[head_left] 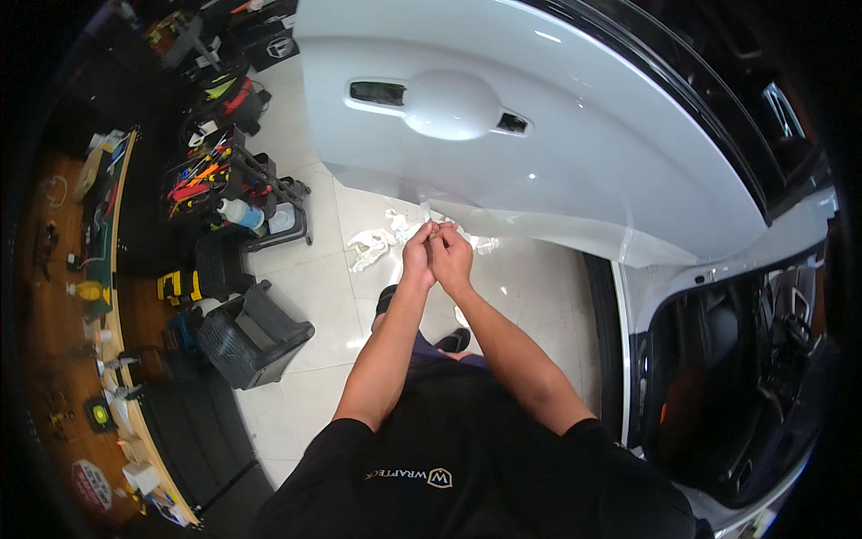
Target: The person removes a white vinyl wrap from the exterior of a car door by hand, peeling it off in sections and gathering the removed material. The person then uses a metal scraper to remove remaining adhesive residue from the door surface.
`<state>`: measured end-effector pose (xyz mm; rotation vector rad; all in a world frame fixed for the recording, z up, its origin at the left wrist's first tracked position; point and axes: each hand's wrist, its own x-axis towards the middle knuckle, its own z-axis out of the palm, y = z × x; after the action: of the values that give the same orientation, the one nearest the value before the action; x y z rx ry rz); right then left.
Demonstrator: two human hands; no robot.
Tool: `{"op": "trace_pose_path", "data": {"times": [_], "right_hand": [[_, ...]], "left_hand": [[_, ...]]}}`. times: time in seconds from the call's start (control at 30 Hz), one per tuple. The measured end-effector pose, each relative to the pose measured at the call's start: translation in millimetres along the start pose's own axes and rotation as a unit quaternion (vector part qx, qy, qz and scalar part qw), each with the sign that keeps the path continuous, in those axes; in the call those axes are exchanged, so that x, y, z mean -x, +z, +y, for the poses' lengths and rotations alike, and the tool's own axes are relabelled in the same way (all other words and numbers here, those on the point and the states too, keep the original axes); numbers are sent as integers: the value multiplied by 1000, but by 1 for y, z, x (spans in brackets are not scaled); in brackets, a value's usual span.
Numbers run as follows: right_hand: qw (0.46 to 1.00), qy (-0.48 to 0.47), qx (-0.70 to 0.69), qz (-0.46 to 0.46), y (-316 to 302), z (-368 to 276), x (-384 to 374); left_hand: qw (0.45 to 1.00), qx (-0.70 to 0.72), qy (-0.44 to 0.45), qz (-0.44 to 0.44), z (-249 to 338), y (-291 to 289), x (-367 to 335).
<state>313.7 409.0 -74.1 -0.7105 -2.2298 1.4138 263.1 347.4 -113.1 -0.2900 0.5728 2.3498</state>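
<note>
My left hand [417,258] and my right hand [452,259] meet in front of me, fingers closed and pressed together at the tips. A small pale strip [426,212] shows just beyond the fingertips and looks pinched there; what else lies between the fingers is hidden. Close ahead is the lower edge of an open, light grey car door [575,162]. Its handle recess [451,105] has two dark openings and no handle. Crumpled white scraps [371,247] lie on the floor below my hands.
On the left stand a tool cart [292,202] carrying hand tools and a spray bottle [241,213], a black step stool [256,337], and a long workbench [126,359]. The car's door opening [628,359] is to my right. Pale tiles [314,409] cover the floor.
</note>
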Motion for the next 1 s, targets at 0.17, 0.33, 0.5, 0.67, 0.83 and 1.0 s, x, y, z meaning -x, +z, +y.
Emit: {"op": "trace_pose_path", "data": {"times": [0.17,0.33,0.5,0.67,0.83,1.0], "right_hand": [[982,114,5,-148,-23,26,-25],[974,62,180,-124,-16,-3,-62],[948,164,240,-127,17,-25,-77],[977,155,128,-70,34,-26,-65],[976,133,150,-89,17,-29,-50],[978,98,152,-102,-7,-36,-33]], "left_hand": [[970,-234,22,60,33,7,-5],[996,-63,-53,36,26,5,-4],[999,-34,-39,7,12,-10,3],[995,-51,14,88,7,4,8],[992,-70,3,103,-8,5,18],[996,-63,4,60,-30,-7,29]]}}
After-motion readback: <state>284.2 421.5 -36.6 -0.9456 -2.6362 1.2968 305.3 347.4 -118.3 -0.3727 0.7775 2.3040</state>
